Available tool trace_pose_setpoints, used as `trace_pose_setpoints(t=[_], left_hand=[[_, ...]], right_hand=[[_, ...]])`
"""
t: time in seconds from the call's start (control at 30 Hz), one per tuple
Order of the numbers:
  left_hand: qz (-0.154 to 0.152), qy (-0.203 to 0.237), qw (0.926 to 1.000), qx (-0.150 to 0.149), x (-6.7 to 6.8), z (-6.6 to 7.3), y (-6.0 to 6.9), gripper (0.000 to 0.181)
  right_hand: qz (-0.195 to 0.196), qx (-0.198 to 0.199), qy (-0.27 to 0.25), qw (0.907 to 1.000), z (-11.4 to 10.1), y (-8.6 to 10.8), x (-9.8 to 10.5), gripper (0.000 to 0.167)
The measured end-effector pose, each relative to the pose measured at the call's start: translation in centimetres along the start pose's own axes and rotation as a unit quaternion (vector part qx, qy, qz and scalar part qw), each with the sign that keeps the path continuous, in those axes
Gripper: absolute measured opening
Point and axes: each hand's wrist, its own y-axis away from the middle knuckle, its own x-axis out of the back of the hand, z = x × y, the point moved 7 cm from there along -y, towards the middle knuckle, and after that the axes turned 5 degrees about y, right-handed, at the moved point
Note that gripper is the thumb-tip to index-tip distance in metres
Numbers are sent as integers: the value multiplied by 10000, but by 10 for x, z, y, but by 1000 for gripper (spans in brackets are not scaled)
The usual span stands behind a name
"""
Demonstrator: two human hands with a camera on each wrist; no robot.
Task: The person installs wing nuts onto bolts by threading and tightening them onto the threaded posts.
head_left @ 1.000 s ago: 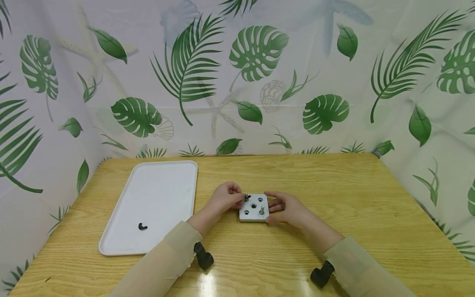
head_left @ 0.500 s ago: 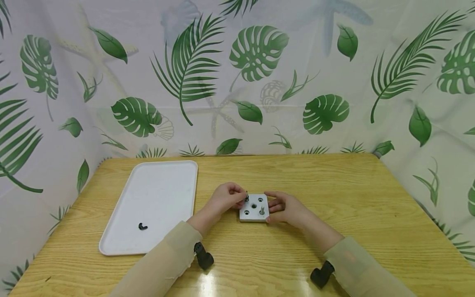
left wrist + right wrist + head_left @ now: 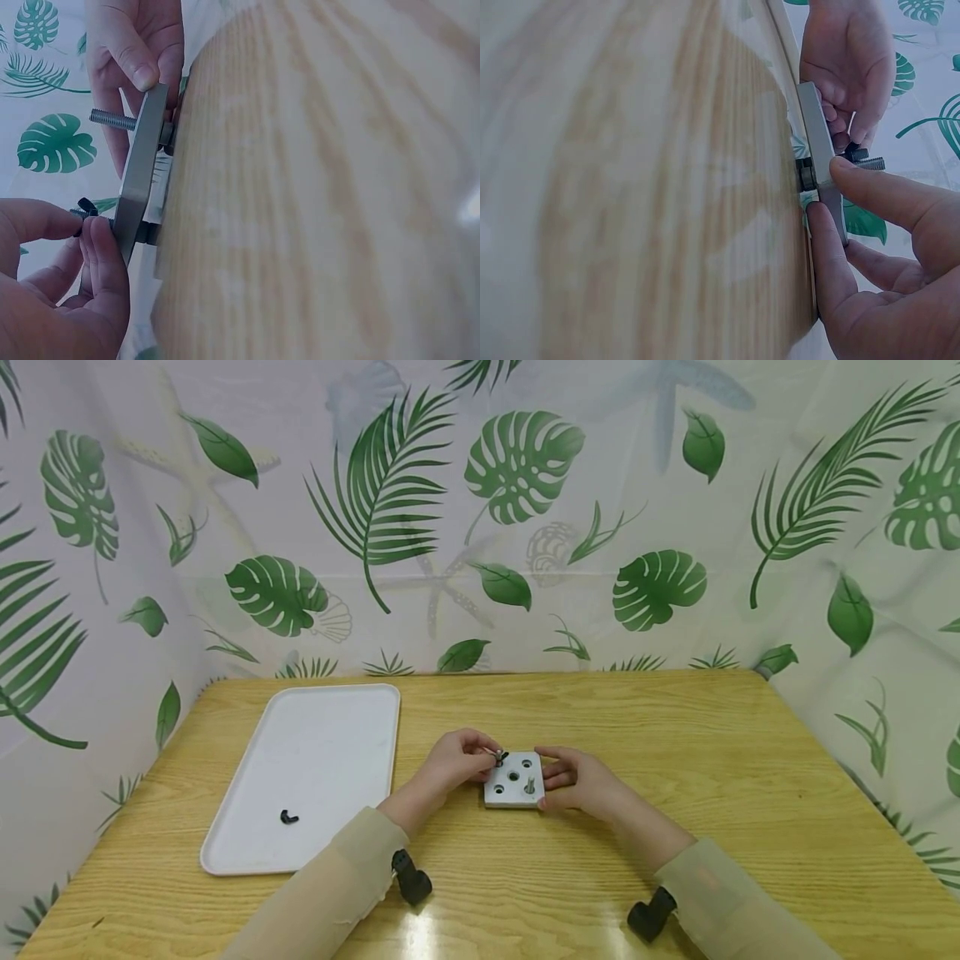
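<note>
A square metal plate [image 3: 513, 795] with several holes lies level in the head view, raised a little off the table on the bolt heads beneath it. At its far left corner my left hand [image 3: 450, 764] pinches a black wing nut [image 3: 88, 206] on an upright bolt; fingertips partly cover it. My right hand [image 3: 583, 785] grips the plate's right edge, thumb on the near corner and fingers along the side. Beside that thumb stands a second threaded bolt [image 3: 112, 118], bare of any nut. Another black wing nut [image 3: 288, 817] lies on the white tray.
The white tray [image 3: 330, 735] sits left of the plate, near my left forearm. Wood-grain table [image 3: 675, 727] surrounds the plate. A leaf-print cloth [image 3: 570, 610] hangs behind the table and at both sides.
The wing nut at the left fingertips has turned on its bolt, its wings pointing differently from half a second ago. The left fingers shift slightly; plate and right hand stay put.
</note>
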Motion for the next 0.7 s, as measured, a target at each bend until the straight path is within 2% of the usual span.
trace_pose_setpoints(t=[0.2, 0.47, 0.7], left_hand=[[40, 34, 10000, -47, 0, 1, 1, 19], [157, 94, 9998, -33, 1, -1, 0, 8], [89, 59, 9999, 4, 0, -1, 0, 18]], right_hand=[[23, 21, 7, 10000, -1, 0, 0, 84], [12, 30, -73, 10000, 0, 0, -1, 84], [11, 31, -102, 9999, 0, 0, 0, 85]])
